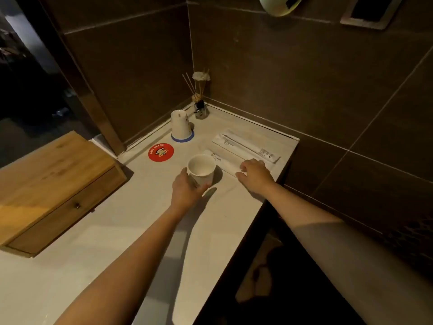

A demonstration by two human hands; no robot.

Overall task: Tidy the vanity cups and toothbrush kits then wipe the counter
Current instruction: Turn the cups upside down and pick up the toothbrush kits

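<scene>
Left hand [187, 187] fingers clamped on upright white paper cup [201, 170]; right hand [254, 174] fingers spread flat on white toothbrush kit packet [225, 161]. Risk: crushing cup, sliding packet off desk [140, 219] edge.

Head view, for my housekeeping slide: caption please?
Left hand grips an upright cup; right hand rests on a toothbrush kit.

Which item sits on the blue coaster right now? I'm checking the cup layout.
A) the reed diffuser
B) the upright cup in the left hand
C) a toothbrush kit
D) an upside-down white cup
D: the upside-down white cup stands on the blue coaster, while the left hand holds the upright cup nearer, off both coasters; the red coaster is bare.
</scene>
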